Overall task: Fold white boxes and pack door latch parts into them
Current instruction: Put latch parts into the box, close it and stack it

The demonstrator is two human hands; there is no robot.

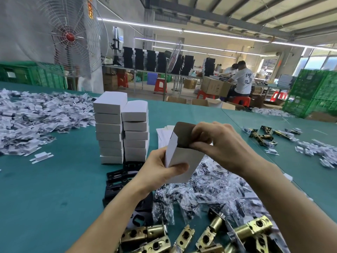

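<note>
— Take the two stacks of closed boxes [121,130] on the green counter [54,189] as the mark. What lies left of them?

— A wide heap of small white card pieces [36,115], spread over the counter well to the left of the stacks. One loose piece [41,157] lies apart, nearer the stacks' foot. Behind the heap, past the counter's edge, stands a big caged fan [70,37].

— And at the stacks themselves?

— Black metal plates [118,179] lie just in front of their base, partly under the left forearm. Just right of the stacks, behind the hands, lies a fanned pile of flat box blanks [163,136].

— The hands?

— Both are raised in front and to the right of the stacks, above the counter. The left hand [156,172] has its grip closed round the lower half of a white box [182,161], with the thumb across the front face. The right hand [218,143] has its grip curled on the box's top flap [184,134] (brown on its inner side), which is raised.

— Farther right?

— Under the box is a heap of small clear bags [209,190] holding dark parts. In front of that, at the near edge, brass latches [200,236] lie jumbled. Well right of the stacks, a few more latches [262,136] lie among scattered white pieces [319,152].
</note>
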